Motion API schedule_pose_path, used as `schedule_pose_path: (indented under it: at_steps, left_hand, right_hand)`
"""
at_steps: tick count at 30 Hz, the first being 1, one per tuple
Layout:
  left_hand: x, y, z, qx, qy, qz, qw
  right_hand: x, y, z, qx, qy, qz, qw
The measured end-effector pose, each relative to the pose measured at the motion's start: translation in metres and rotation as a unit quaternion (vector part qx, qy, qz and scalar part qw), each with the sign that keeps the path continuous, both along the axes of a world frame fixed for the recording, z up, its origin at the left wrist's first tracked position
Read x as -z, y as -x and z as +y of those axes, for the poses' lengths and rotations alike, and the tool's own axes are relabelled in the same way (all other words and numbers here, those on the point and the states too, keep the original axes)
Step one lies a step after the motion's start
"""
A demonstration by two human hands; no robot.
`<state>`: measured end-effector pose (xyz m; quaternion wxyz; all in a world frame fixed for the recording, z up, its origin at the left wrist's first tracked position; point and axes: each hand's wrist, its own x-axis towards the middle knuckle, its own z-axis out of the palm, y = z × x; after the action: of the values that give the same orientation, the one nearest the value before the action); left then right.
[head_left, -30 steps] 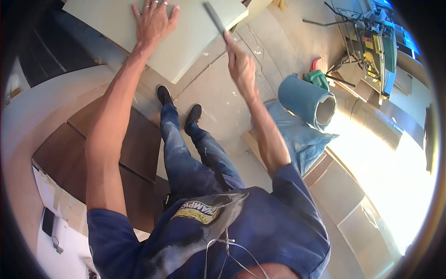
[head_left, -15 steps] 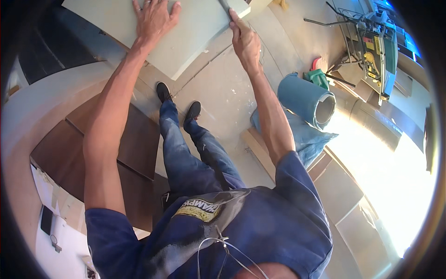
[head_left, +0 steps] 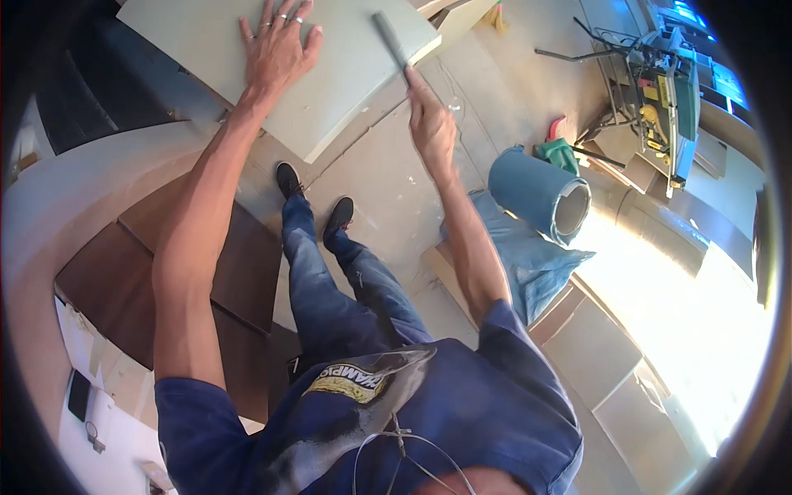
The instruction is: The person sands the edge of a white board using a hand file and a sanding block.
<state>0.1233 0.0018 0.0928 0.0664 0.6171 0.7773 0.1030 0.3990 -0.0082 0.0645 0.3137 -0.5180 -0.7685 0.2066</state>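
Observation:
My left hand point(head_left: 276, 56) lies open on a pale grey-green board point(head_left: 346, 70) at the top of the view, its fingers spread and rings on some of them. In my right hand point(head_left: 431, 124), closed around its near end, is a long flat grey file point(head_left: 389, 40). The file slants up and to the left across the board's right edge, its far end over the board's face. My right index finger stretches along the tool. The handle is hidden inside my grip.
Dark brown panels point(head_left: 107, 264) lie at my left. At my right are a blue drum point(head_left: 536, 191), blue cloth point(head_left: 540, 264) and a wooden plank point(head_left: 452, 276). A folding work stand point(head_left: 660, 107) with tools is at the far right. My shoes point(head_left: 338, 216) are on the floor below the board.
My right hand has moved down and toward me, drawing the file with it, so more of the file shows. My left hand has stayed on the board, which sits slightly lower in view.

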Motion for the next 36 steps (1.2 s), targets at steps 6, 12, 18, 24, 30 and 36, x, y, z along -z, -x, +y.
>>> schedule_pose_path:
  at_steps: [6,12,18,24,30,36]
  left_hand:
    - [0.007,0.001,-0.007,0.004,-0.001,-0.004,1.0]
    - [0.013,0.004,-0.004,-0.018,-0.034,-0.059,0.998]
    - [0.007,0.004,-0.003,-0.017,0.0,-0.009,1.0]
    - [0.025,0.002,-0.003,0.002,-0.134,0.108,0.985]
    - [0.049,0.027,0.008,0.013,-0.165,0.035,0.986]
    - [0.046,0.014,0.011,0.019,-0.114,0.031,0.993]
  right_hand:
    - [-0.013,0.0,0.02,0.026,0.072,-0.087,0.993]
    - [-0.011,0.001,0.019,0.013,0.057,-0.066,0.996]
    - [-0.011,-0.005,-0.017,0.009,0.09,-0.041,0.995]
    - [-0.009,-0.004,0.068,0.029,0.061,-0.031,0.997]
    - [0.001,0.016,0.063,0.131,0.201,0.199,0.95]
    - [0.019,0.046,0.063,0.167,0.207,0.334,0.904]
